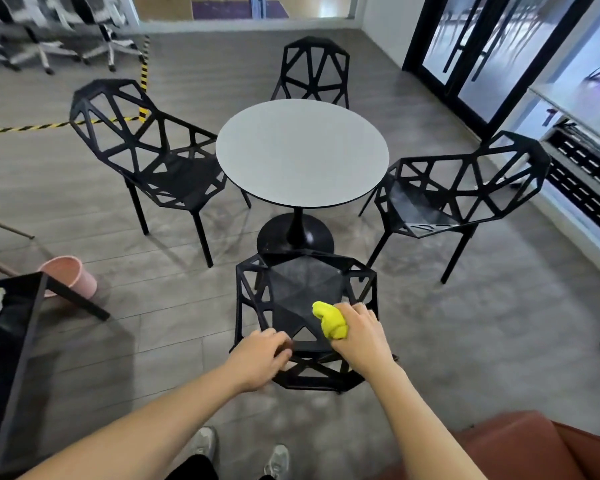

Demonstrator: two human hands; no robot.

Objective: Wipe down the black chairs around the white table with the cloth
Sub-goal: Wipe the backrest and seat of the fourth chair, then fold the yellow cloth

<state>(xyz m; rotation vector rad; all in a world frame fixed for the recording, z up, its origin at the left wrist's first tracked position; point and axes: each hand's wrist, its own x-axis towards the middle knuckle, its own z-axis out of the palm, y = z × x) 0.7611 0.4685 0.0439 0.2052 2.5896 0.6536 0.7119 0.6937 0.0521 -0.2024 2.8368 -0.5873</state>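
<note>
Several black lattice chairs ring a round white table (302,150). The nearest chair (291,292) stands right below me with its back towards me. My right hand (359,332) grips a bunched yellow cloth (329,320) and presses it on the rear right of that chair's seat. My left hand (262,355) curls its fingers over the top bar of the backrest. Other chairs stand at the left (146,147), far side (314,69) and right (458,188) of the table.
A pink bin (70,274) stands on the floor at the left beside a dark table (11,327). A brown seat (534,448) is at the bottom right. White office chairs (49,32) line the far left; glass doors (471,46) and a vent (582,178) sit on the right.
</note>
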